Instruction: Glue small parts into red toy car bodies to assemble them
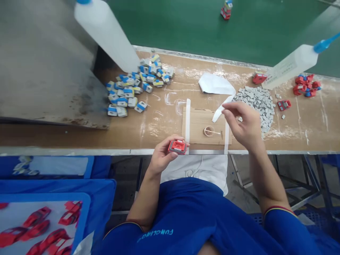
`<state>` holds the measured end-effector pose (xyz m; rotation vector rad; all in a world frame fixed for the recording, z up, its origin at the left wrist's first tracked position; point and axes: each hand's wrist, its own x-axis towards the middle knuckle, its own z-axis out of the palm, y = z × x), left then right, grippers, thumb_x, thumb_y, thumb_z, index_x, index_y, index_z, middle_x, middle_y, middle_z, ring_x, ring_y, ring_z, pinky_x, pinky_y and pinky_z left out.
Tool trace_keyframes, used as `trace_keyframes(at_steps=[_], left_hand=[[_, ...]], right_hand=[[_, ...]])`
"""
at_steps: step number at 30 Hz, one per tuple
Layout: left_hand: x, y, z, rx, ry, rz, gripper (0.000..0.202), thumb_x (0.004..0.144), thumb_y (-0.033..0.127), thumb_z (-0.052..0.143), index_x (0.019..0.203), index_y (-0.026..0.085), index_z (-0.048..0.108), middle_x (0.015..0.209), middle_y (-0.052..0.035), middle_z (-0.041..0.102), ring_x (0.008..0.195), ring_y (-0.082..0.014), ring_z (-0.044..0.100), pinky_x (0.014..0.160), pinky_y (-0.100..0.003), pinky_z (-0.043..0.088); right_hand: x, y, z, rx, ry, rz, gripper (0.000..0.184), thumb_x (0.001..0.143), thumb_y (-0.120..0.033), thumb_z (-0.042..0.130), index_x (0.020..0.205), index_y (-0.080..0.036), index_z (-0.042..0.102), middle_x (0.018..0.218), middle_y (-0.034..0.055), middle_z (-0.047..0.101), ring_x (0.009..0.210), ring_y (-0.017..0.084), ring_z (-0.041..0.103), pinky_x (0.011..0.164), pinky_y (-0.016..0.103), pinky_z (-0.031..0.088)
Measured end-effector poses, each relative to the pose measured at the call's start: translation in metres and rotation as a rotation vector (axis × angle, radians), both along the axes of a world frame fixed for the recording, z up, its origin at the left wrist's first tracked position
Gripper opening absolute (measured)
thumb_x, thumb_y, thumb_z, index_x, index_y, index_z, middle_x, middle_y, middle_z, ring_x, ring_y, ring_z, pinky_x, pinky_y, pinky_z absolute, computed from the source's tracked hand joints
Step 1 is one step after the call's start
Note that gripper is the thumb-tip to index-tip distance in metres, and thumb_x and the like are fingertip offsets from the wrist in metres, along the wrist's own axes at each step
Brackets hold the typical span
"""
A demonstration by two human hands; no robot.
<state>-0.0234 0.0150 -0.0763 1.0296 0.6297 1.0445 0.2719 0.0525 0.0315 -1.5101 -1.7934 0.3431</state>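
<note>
My left hand (162, 154) grips a red plastic toy car part (177, 146) at the table's front edge, its hollow side with a grey rim facing up. Raised over the right side of a cardboard sheet (196, 136), my right hand (244, 122) has thumb and forefinger pinched; whatever is between them is too small to make out. On the cardboard stands a small cup (205, 131) with a thin white stick lying across it. Beside my right hand spreads a pile of small grey pieces (261, 106). A white sheet strip (216, 85) lies behind the cardboard.
Blue, white and yellow blocks (129, 92) are heaped at left by a white bottle (108, 35) and a metal box (47, 63). Another bottle (290, 66) leans near red-blue parts (306, 85) at right. Behind runs a green belt (180, 32). Blue trays (87, 212) hold red cars.
</note>
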Motion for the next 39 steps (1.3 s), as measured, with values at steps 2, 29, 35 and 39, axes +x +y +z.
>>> trace_keyframes(at_steps=[2, 29, 35, 39], left_hand=[[-0.008, -0.003, -0.001, -0.006, 0.001, 0.053, 0.05, 0.087, 0.051, 0.089, 0.124, 0.019, 0.08, 0.119, -0.0141, 0.08, 0.099, -0.0263, 0.083, 0.086, -0.036, 0.069], [-0.025, -0.004, 0.013, 0.063, -0.147, 0.094, 0.06, 0.086, 0.056, 0.091, 0.123, 0.021, 0.06, 0.118, -0.0144, 0.082, 0.099, -0.0261, 0.085, 0.089, -0.036, 0.067], [0.011, 0.018, -0.01, 0.016, -0.006, 0.242, 0.058, 0.088, 0.055, 0.089, 0.124, 0.019, 0.061, 0.116, -0.0118, 0.082, 0.109, -0.0218, 0.082, 0.098, -0.033, 0.063], [0.017, 0.022, -0.012, -0.058, -0.031, 0.277, 0.062, 0.084, 0.06, 0.091, 0.122, 0.02, 0.063, 0.113, -0.0088, 0.082, 0.104, -0.0207, 0.083, 0.096, -0.032, 0.064]], right_hand=[[-0.023, 0.053, 0.008, -0.094, -0.118, 0.234, 0.017, 0.102, -0.029, 0.063, 0.11, -0.023, 0.077, 0.102, 0.0061, 0.081, 0.086, 0.02, 0.073, 0.082, 0.035, 0.059], [-0.114, 0.109, 0.006, -0.341, -0.498, 0.288, 0.027, 0.1, -0.015, 0.056, 0.115, -0.016, 0.078, 0.112, 0.0138, 0.083, 0.101, 0.028, 0.076, 0.09, 0.037, 0.054], [-0.109, 0.07, 0.014, -0.353, -0.582, 0.23, 0.028, 0.103, -0.018, 0.054, 0.12, -0.014, 0.075, 0.126, 0.0209, 0.081, 0.113, 0.036, 0.074, 0.091, 0.041, 0.052], [-0.098, 0.059, 0.022, -0.364, -0.572, 0.242, 0.029, 0.105, -0.019, 0.05, 0.12, -0.015, 0.074, 0.118, 0.017, 0.083, 0.11, 0.032, 0.075, 0.092, 0.038, 0.05]])
